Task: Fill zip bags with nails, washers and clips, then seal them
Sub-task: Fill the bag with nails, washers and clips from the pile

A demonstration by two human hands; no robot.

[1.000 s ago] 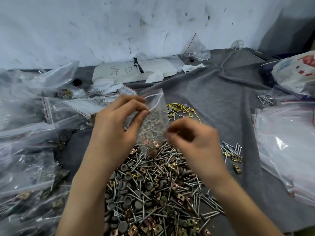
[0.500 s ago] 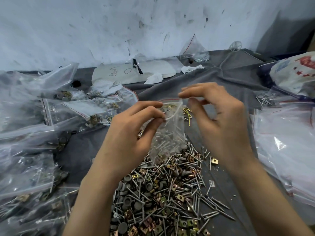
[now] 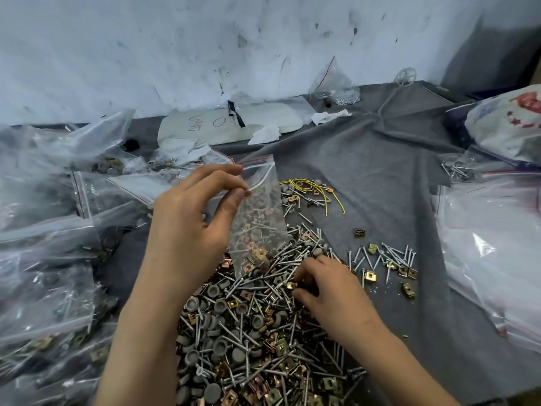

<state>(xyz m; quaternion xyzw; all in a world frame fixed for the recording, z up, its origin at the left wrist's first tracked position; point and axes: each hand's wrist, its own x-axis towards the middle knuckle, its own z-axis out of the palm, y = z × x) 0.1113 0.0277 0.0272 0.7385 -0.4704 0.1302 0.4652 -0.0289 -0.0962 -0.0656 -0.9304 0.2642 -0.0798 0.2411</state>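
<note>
Zip bag (image 3: 260, 218) pinched by left hand (image 3: 187, 230); right hand (image 3: 330, 288) curled on pile (image 3: 248, 332), hold unclear.

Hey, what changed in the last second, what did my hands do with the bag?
The right hand left the mouth of the zip bag and dropped to the pile of nails, washers and clips, fingers curled among the pieces; whether it grips any is unclear. The left hand still pinches the bag's top, holding it over the pile.
</note>
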